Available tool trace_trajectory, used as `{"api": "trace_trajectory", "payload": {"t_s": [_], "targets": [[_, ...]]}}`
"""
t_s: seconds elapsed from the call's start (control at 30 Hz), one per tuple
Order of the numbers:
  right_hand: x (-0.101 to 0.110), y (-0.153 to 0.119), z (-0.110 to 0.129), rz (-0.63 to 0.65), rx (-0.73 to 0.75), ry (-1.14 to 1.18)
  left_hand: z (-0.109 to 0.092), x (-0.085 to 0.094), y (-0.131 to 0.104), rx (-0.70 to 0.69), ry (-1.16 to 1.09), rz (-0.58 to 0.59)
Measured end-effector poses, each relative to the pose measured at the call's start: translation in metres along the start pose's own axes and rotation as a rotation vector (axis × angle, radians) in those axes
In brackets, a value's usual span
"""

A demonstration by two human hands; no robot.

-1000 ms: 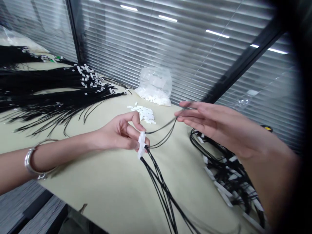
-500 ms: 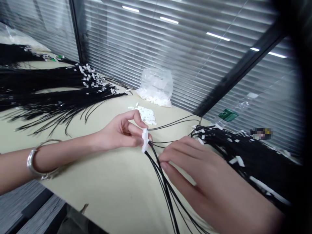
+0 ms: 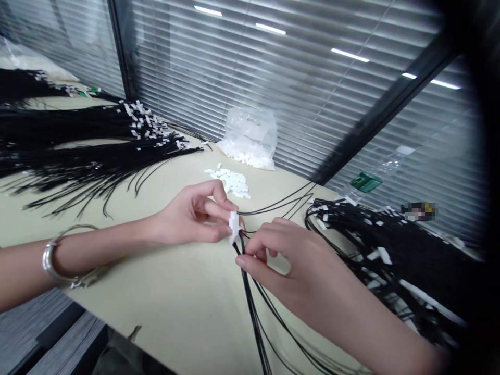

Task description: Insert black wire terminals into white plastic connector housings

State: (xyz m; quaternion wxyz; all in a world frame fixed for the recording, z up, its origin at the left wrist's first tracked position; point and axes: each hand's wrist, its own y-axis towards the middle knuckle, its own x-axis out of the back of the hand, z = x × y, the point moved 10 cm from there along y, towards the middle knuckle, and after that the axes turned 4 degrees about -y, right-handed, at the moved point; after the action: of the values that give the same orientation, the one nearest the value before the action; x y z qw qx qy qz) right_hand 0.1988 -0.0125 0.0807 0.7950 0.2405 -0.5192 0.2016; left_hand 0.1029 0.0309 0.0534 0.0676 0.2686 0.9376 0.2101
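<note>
Fingers of our left hand (image 3: 199, 213) pinch the white connector (image 3: 234, 227) above the tabletop (image 3: 167, 291); our right hand's (image 3: 289, 255) fingers curl nearly closed at the black wires (image 3: 250, 291) just beside it.

No readable text, brand, number or sign. Green label (image 3: 366, 182) on clear bottle (image 3: 392, 163), beyond fingers of right hand (image 3: 292, 255): lettering too blurred to read. Dark item (image 3: 420, 211), farther right of same fingers: pixelated, illegible. White connector (image 3: 234, 227) at fingertips of left hand (image 3: 187, 216): too small to tell markings.
</note>
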Motion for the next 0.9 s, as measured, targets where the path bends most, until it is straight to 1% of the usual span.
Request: {"api": "trace_trajectory", "payload": {"t_s": [0.13,0.2,0.33,0.5,0.7,0.77,0.83,0.9], "targets": [[-0.001,0.002,-0.001,-0.012,0.022,-0.086,0.006,0.002,0.002,0.023,-0.033,-0.010],[-0.003,0.002,0.000,0.005,0.029,-0.121,0.008,0.005,0.002,0.033,-0.049,-0.026],[-0.002,0.003,-0.006,0.042,-0.030,-0.156,0.010,0.003,0.004,0.037,-0.092,-0.009],[0.011,0.007,-0.009,-0.034,-0.043,-0.197,0.012,0.002,0.004,0.055,-0.086,-0.003],[0.014,0.005,-0.008,-0.032,-0.031,-0.236,0.014,0.004,0.005,0.086,-0.093,-0.014],[0.018,0.004,-0.006,-0.068,-0.020,-0.244,0.013,0.005,0.006,0.079,-0.093,-0.017],[0.023,0.004,-0.005,-0.115,-0.023,-0.224,0.013,0.005,0.006,0.077,-0.090,-0.021],[0.026,0.004,-0.008,-0.133,-0.062,-0.152,0.012,0.004,0.007,0.076,-0.101,-0.017]]}}
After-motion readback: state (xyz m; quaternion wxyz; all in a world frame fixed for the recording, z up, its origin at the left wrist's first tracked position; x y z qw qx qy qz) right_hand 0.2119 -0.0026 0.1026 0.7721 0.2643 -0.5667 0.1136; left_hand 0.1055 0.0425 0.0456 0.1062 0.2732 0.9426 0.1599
